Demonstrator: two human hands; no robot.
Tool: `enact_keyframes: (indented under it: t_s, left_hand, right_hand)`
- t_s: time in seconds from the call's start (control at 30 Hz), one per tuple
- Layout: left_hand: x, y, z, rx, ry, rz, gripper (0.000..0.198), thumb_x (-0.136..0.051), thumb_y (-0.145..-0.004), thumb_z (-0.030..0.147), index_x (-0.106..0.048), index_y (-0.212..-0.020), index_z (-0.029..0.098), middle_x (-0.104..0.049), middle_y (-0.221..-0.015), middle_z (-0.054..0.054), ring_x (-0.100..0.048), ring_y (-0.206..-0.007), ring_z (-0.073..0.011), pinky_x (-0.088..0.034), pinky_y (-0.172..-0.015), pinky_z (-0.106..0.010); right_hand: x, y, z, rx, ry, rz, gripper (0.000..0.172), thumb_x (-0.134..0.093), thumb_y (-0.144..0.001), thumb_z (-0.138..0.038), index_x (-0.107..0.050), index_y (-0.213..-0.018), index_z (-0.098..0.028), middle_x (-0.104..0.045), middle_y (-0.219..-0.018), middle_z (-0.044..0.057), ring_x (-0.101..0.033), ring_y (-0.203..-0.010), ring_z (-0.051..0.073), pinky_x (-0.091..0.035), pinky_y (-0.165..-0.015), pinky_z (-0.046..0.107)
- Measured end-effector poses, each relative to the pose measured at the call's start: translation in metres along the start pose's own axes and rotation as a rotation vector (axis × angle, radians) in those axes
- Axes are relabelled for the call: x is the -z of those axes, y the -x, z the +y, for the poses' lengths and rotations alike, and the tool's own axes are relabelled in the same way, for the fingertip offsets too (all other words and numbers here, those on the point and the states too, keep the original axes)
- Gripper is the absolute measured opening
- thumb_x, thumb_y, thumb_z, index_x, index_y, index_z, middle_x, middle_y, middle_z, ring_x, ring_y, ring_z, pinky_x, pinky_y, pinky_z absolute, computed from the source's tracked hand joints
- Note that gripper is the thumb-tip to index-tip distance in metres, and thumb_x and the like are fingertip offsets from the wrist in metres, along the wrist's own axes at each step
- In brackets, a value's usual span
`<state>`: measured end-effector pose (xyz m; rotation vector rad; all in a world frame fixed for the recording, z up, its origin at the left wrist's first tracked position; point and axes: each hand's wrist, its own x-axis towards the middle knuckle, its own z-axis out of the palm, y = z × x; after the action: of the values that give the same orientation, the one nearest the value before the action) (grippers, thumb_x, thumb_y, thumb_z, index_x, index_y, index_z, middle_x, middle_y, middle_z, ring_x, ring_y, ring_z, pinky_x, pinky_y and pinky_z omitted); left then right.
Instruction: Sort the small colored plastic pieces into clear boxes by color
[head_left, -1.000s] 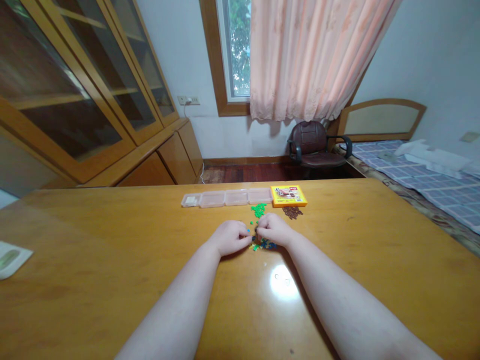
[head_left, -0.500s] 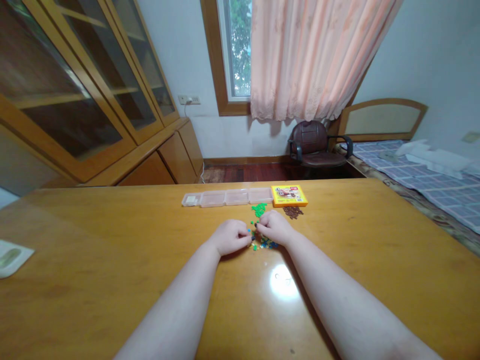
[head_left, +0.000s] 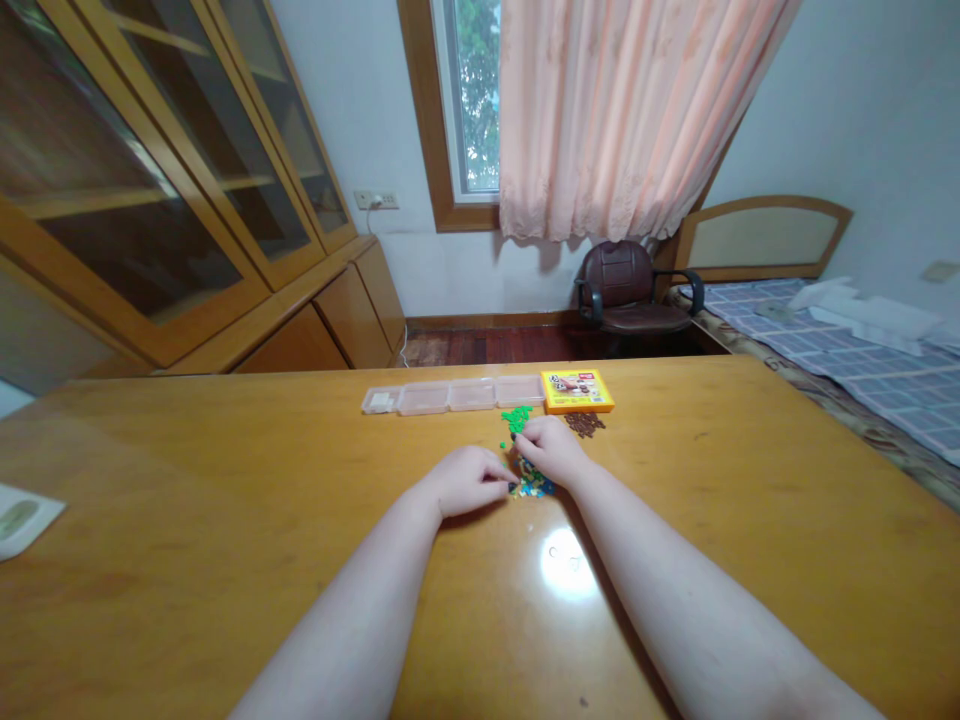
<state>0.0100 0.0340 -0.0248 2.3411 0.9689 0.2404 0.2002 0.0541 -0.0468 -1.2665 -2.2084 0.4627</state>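
A mixed pile of tiny coloured pieces (head_left: 535, 488), blue, green and pale yellow, lies on the table between my hands. My left hand (head_left: 471, 482) rests at its left edge, thumb and forefinger close together at the pieces. Over the pile's upper right side, my right hand (head_left: 553, 450) has its fingers curled into a pinch; whatever is in them is too small to name. Just beyond it lies a heap of green pieces (head_left: 517, 417). A heap of brown pieces (head_left: 585, 425) sits to the right of that, in front of a yellow box (head_left: 578, 392).
A row of clear plastic trays (head_left: 450, 396) stretches left from the yellow box along the far part of the wooden table (head_left: 225, 520). A white object (head_left: 28, 518) sits at the left edge. Beyond the table stand a brown armchair (head_left: 619, 285) and a bed (head_left: 847, 340).
My left hand has shifted slightly right, into the edge of the mixed pile. Loose green pieces near its fingertips no longer show there. My right hand stays nearly in place.
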Motion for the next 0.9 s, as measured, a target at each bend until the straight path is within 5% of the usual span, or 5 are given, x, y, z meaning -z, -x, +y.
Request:
enact_keyframes:
  t_s: [0.1,0.27,0.43,0.9]
  left_hand:
    - [0.001,0.000,0.001,-0.017,-0.037,0.045,0.029,-0.050,-0.078,0.025,-0.071,-0.097,0.025,-0.070,-0.085,-0.001,-0.058,-0.076,-0.0150,-0.040,-0.071,-0.024]
    - [0.004,0.002,0.005,-0.102,-0.134,0.068,0.025,-0.050,-0.079,0.024,-0.067,-0.061,0.018,-0.059,-0.062,0.000,-0.049,-0.060,-0.0111,-0.034,-0.059,-0.022]
    - [0.002,0.002,0.007,-0.110,-0.149,0.033,0.026,-0.051,-0.079,0.026,-0.065,-0.058,0.019,-0.057,-0.059,0.001,-0.047,-0.056,-0.0103,-0.032,-0.057,-0.022]
    - [-0.003,-0.002,-0.005,0.061,-0.295,0.129,0.032,-0.047,-0.082,0.027,-0.068,-0.106,0.029,-0.071,-0.094,-0.003,-0.063,-0.083,-0.0205,-0.044,-0.071,-0.028]
  right_hand:
    - [0.001,0.000,0.001,0.001,-0.022,0.000,0.033,-0.048,-0.081,-0.017,-0.062,-0.052,-0.015,-0.050,-0.050,-0.001,-0.041,-0.052,0.010,-0.028,-0.054,0.023]
    - [-0.003,0.002,0.005,0.100,-0.131,-0.070,0.031,-0.049,-0.074,-0.012,-0.056,-0.044,-0.016,-0.043,-0.046,-0.003,-0.040,-0.052,0.010,-0.030,-0.056,0.023]
    - [-0.005,0.002,0.006,0.064,-0.160,-0.096,0.029,-0.050,-0.072,-0.012,-0.056,-0.044,-0.016,-0.044,-0.045,-0.003,-0.040,-0.051,0.010,-0.030,-0.055,0.023]
    - [0.000,0.000,0.001,-0.035,-0.111,0.016,0.030,-0.047,-0.076,-0.015,-0.065,-0.052,-0.015,-0.050,-0.049,-0.001,-0.043,-0.053,0.011,-0.031,-0.055,0.022]
